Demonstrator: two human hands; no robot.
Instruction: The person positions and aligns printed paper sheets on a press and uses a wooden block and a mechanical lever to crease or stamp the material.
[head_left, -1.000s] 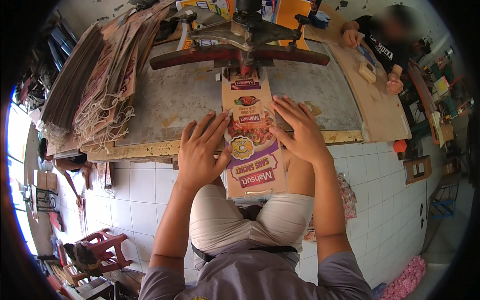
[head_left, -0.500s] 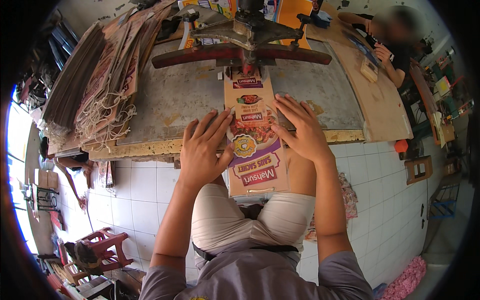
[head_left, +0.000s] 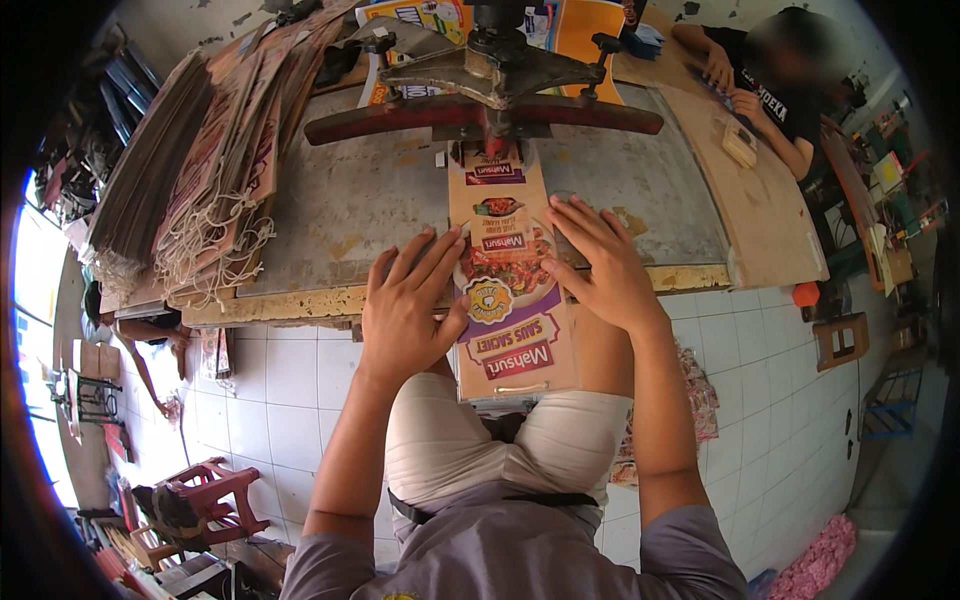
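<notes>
A long printed card strip point(head_left: 507, 338), brown with purple bands and food pictures, lies lengthwise on the grey worktable point(head_left: 350, 195). Its near end sticks out over the table edge above my lap and has a short pale cord across it. The far end reaches under the red crossbar of a metal press point(head_left: 490, 75). My left hand point(head_left: 408, 312) rests along the strip's left side, fingers stretched and thumb on its edge. On the opposite side my right hand point(head_left: 603, 268) lies flat, with its fingertips at the strip's right edge.
Stacks of strips with loose strings point(head_left: 215, 185) fill the table's left side. Colourful printed sheets point(head_left: 580, 50) stand behind the press. At the far right, a co-worker point(head_left: 770, 105) sits by a small tan block point(head_left: 740, 146). A red stool point(head_left: 222, 495) is lower left.
My hands and the strip have kept almost the same place; the view has shifted slightly. The co-worker's hands have moved, one now resting farther up the board.
</notes>
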